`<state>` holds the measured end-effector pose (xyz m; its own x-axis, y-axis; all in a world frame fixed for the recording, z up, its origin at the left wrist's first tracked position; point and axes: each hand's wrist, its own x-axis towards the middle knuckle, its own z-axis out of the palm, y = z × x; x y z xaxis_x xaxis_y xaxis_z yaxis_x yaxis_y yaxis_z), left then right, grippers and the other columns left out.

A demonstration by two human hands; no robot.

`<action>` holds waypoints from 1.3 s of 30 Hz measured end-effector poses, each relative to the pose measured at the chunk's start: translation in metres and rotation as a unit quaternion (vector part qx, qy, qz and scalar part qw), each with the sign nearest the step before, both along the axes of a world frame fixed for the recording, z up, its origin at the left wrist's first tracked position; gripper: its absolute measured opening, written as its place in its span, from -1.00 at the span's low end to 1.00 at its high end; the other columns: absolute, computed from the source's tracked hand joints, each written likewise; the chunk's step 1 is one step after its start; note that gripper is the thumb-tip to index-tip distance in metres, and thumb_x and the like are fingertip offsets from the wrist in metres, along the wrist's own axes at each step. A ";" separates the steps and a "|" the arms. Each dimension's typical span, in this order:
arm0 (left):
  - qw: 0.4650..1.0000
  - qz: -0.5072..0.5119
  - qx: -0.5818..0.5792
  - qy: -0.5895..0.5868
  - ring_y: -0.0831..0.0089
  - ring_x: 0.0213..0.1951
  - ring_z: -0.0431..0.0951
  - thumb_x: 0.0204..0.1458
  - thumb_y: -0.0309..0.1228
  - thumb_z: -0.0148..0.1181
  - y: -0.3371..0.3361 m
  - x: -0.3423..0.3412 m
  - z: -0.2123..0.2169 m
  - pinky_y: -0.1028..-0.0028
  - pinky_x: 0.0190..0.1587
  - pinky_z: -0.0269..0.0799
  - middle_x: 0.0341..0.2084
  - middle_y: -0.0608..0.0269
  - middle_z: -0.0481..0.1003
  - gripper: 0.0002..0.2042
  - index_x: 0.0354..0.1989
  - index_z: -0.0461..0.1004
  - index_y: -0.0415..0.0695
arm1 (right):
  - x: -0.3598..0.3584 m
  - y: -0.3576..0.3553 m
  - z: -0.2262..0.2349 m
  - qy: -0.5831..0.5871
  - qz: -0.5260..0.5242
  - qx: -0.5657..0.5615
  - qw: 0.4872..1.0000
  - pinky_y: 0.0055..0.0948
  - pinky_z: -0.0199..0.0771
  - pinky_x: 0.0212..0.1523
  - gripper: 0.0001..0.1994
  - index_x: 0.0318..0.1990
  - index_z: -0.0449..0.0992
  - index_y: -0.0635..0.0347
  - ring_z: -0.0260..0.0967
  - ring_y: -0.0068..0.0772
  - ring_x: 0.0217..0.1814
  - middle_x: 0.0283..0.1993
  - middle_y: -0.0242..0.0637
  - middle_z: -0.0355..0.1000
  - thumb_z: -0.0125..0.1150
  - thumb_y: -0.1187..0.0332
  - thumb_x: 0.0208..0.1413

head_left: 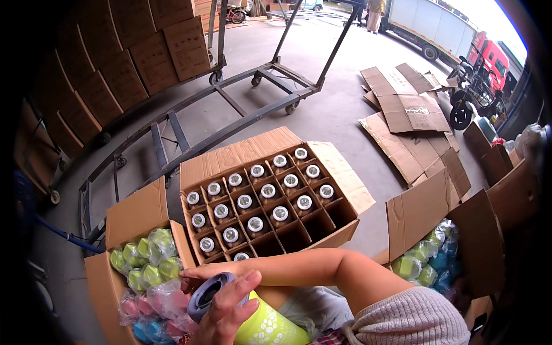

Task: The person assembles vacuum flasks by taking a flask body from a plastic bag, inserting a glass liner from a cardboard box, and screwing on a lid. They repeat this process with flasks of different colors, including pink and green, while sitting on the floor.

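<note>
Grey concrete warehouse floor (333,115); on it, open brown divided cardboard carton (345,172), mostly filled. Just below carton, lime-green flowered plastic bottle (267,328), tilted for capping. Left hand (221,313) clasping its grey lid (207,293); right hand (198,270) flat beside.

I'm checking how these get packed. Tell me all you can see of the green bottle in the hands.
The lime-green bottle with a white flower print lies tilted at the lower edge, its grey cap toward the left. The left hand grips it around the neck, and the right hand touches the cap. Its base is cut off by the frame.
</note>
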<state>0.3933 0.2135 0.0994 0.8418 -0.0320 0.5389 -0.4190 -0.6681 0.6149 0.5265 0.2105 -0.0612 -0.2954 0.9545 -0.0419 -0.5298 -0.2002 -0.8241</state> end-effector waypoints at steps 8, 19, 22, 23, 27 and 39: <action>0.866 0.161 -0.468 0.068 0.18 0.22 0.24 0.10 0.13 -0.01 0.041 -0.026 -0.102 0.22 0.26 0.13 0.22 -0.06 0.17 -0.22 0.29 -0.01 -0.24 | 0.004 -0.101 0.110 -0.161 -0.258 0.141 0.942 -0.43 0.12 0.24 -0.62 0.13 0.33 0.24 0.17 -0.46 0.26 0.20 -0.29 0.27 -0.12 0.16 0.34; 0.941 0.205 0.194 0.188 0.01 0.10 0.39 -0.15 0.05 0.36 0.016 0.014 0.013 0.18 0.14 0.30 0.13 -0.10 0.33 -0.15 0.23 0.19 -0.25 | -0.015 -0.021 0.013 0.190 -0.155 -0.090 0.965 -0.39 0.41 0.03 -0.50 0.10 0.41 0.13 0.39 -0.38 0.06 0.07 -0.25 0.43 -0.26 -0.04 0.31; 0.924 0.255 -0.029 0.282 0.24 -0.05 0.51 0.02 -0.28 0.30 0.072 0.006 -0.008 0.32 -0.02 0.42 -0.06 0.07 0.48 -0.43 0.15 0.27 -0.31 | 0.029 -0.041 0.039 -0.020 -0.126 -0.032 0.991 -0.56 0.45 -0.13 -0.62 0.04 0.42 0.15 0.44 -0.54 -0.11 -0.09 -0.36 0.48 -0.13 0.07 0.33; 0.925 0.300 -0.084 0.219 0.27 -0.05 0.51 0.08 -0.31 0.23 0.083 -0.003 -0.024 0.33 -0.03 0.43 -0.07 0.12 0.48 -0.50 0.13 0.29 -0.30 | 0.047 -0.047 0.029 -0.049 -0.180 -0.017 0.982 -0.59 0.45 -0.24 -0.68 -0.05 0.45 0.17 0.46 -0.55 -0.19 -0.16 -0.37 0.50 -0.06 0.13 0.31; 0.680 0.270 -0.680 -0.049 0.25 -0.05 0.51 0.22 -0.30 -0.05 0.122 -0.057 -0.116 0.31 -0.02 0.48 -0.05 0.14 0.48 -0.67 0.08 0.36 -0.21 | 0.088 -0.077 -0.061 -0.570 -0.330 0.075 0.749 -0.44 0.44 -0.16 -0.86 -0.24 0.52 0.11 0.47 -0.41 -0.15 -0.21 -0.33 0.50 0.15 0.30 0.14; 0.578 0.064 -0.814 0.013 0.23 -0.07 0.52 0.15 -0.23 -0.01 0.090 -0.043 -0.220 0.21 -0.03 0.44 -0.11 0.14 0.54 -0.66 0.02 0.41 -0.14 | 0.047 -0.067 -0.198 -0.811 -0.132 0.165 0.545 0.44 -0.41 0.34 -0.87 -0.33 0.58 -0.08 -0.05 -0.18 0.44 0.19 -0.33 0.26 0.18 0.23 -0.06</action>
